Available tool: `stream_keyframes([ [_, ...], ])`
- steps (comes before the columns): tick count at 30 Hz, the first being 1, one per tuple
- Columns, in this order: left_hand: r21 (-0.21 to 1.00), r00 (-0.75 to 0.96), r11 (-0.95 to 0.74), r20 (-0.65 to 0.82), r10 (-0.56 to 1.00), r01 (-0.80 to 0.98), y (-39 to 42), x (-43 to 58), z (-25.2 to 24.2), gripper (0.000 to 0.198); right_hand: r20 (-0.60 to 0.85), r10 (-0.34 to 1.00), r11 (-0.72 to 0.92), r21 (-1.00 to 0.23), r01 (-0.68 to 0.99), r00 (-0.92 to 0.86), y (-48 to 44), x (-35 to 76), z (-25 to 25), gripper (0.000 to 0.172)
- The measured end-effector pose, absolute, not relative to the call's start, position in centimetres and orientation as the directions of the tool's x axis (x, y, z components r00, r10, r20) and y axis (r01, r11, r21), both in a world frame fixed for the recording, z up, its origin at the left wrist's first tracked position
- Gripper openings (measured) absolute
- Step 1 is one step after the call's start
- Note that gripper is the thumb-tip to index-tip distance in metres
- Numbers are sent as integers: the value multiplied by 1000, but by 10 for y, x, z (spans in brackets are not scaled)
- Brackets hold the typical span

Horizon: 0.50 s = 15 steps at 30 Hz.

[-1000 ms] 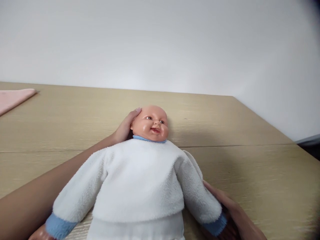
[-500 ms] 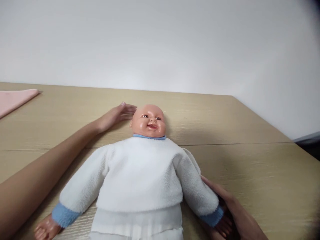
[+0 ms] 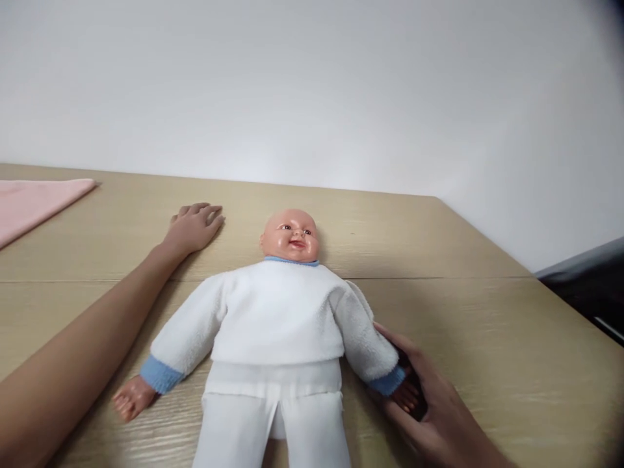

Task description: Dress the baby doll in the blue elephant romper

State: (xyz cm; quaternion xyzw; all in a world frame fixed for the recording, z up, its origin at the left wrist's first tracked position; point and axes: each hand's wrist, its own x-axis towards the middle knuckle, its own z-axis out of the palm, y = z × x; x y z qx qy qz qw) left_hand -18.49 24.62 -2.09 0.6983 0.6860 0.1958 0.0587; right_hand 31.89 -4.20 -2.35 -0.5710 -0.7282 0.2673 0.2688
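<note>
A baby doll lies face up on the wooden table, its head toward the far edge. It wears a white fleece top with blue collar and cuffs, and white trousers. My left hand rests palm down on the tabletop to the left of the doll's head, apart from it, with fingers loosely spread. Around the doll's arm on the right side curls my right hand, the fingers along the outer sleeve and the thumb side below the blue cuff. Some of its fingertips are hidden behind the sleeve.
A folded pink cloth lies at the left on the table. A pale wall rises behind the far edge. Past the table's right edge is a dark object that I cannot make out.
My left hand has moved left, away from the doll's head, and now lies on the table. My right hand stays at the doll's arm. The view has shifted, showing more of the trousers.
</note>
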Motion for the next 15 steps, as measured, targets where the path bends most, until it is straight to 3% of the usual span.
stream_keyframes([
  [9,378,-77,3,180,981,926,195,-182,-22,79,107,964,254,-655,712,-245,-41,304,-4,74],
  [12,442,-67,-28,198,978,897,172,-182,-17,76,183,949,313,-642,700,-256,-39,301,-11,73],
  [15,551,-80,-41,193,978,834,143,-185,-10,68,318,921,372,-541,754,-226,-43,293,-9,71],
])
